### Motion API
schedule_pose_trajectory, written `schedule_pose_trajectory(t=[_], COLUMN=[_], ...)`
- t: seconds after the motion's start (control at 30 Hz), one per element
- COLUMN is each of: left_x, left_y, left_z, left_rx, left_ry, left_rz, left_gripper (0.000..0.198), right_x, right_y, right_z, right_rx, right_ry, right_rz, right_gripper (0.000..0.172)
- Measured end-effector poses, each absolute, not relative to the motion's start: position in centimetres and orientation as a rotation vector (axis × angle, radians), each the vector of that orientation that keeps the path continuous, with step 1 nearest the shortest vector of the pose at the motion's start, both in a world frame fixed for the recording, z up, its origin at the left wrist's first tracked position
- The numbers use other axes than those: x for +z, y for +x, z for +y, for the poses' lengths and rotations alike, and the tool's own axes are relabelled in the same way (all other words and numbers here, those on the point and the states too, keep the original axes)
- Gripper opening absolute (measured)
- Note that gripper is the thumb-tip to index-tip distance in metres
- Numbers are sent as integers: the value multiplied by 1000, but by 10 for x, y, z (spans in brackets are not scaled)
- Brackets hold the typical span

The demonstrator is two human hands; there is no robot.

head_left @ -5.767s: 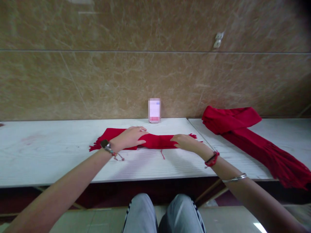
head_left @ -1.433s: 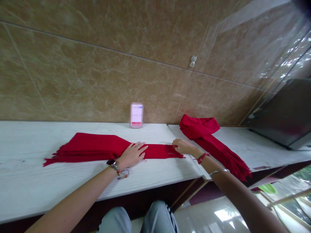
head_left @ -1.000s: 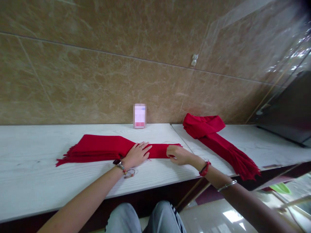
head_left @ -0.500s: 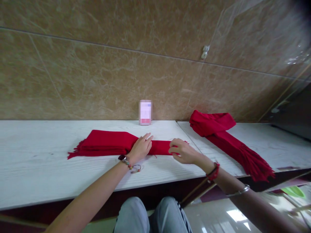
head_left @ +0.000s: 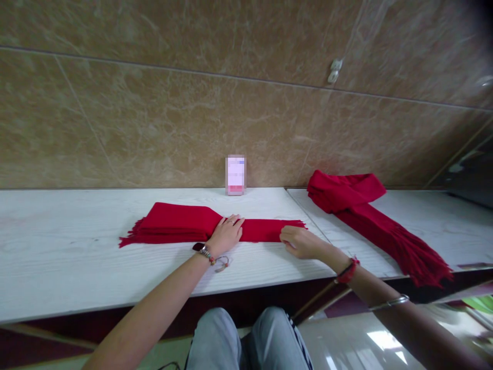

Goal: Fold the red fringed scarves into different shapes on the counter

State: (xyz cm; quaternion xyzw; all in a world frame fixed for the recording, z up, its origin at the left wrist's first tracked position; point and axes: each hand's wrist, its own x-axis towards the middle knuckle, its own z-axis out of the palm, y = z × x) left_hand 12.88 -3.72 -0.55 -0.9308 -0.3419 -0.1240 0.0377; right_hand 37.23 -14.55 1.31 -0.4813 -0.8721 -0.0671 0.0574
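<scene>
A red scarf (head_left: 175, 222) with fringed ends lies folded lengthwise on the white tabletop, its left part wider and layered, its right part a narrow strip. My left hand (head_left: 225, 236) presses on its middle, fingers stretched out and flat. Towards the right end, the curled fingers of my right hand (head_left: 302, 242) close at the strip's near edge, just short of the fringe. How much cloth is between those fingertips is hidden. A second red scarf (head_left: 379, 231) rests to the right, looped at the back, its fringe reaching the front edge.
A small phone-like screen (head_left: 235, 176), blurred, stands against the brown tiled wall (head_left: 173, 123). The white tabletop (head_left: 73, 257) runs along that wall with a seam towards the right. My knees are below its front edge. Something green (head_left: 481, 303) shows low on the right.
My right hand has lowered onto the strip's near edge, its fingers now curled tighter. My left hand stays on the scarf's middle. The whole view has shifted slightly.
</scene>
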Motion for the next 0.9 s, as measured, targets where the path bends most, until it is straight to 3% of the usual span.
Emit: schedule_pose_trajectory(t=[0.17, 0.47, 0.73, 0.9], left_x=[-2, 0, -1, -5], left_y=[131, 132, 133, 135], left_z=[-40, -43, -39, -37], left_rx=[-404, -225, -192, -213], left_ry=[-2847, -2981, -2980, -2964], left_rz=[-1023, -794, -800, -797], left_gripper=[38, 41, 43, 43], right_x=[20, 17, 7, 20], right_y=[414, 393, 477, 448], right_z=[-164, -119, -152, -130], right_rx=[-204, -67, -173, -153], right_ry=[-1676, -1577, -1773, -1598], right_rz=[-2500, -2485, -2373, -2232], right_gripper=[16, 14, 14, 15])
